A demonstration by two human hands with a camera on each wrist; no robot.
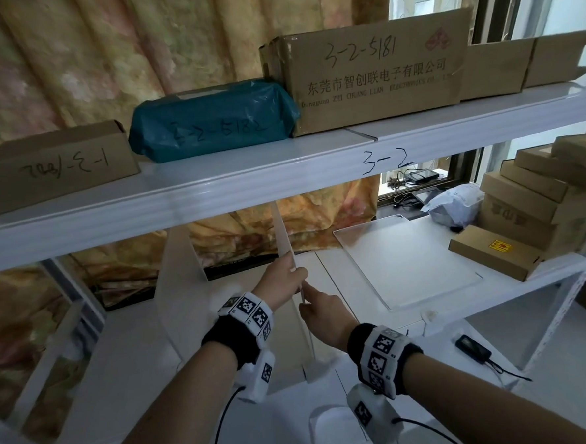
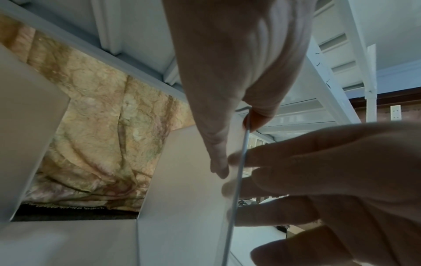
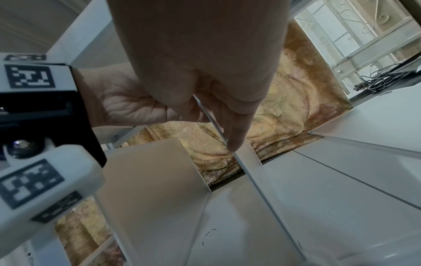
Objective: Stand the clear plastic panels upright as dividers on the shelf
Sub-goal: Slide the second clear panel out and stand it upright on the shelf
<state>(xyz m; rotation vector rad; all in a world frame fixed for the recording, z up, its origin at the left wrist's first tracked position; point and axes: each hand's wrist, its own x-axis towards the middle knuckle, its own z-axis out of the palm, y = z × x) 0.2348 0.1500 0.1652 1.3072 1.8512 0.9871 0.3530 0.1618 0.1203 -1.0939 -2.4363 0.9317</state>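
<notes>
Your right hand and left hand both pinch the front edge of the upright panel. The left hand sits just above the right, thumb on one face and fingers on the other, so the thin sheet cannot twist or tip while you seat it. This panel stands on the lower shelf, its top edge close under the upper shelf; headroom there looks tight, so keep the sheet vertical. Left of the held panel, a second panel already stands upright, with an open bay between the two. Right of the held panel, a third panel lies flat on the shelf, not yet stood up. Beyond that, cardboard boxes crowd the far right end, limiting sideways room.
</notes>
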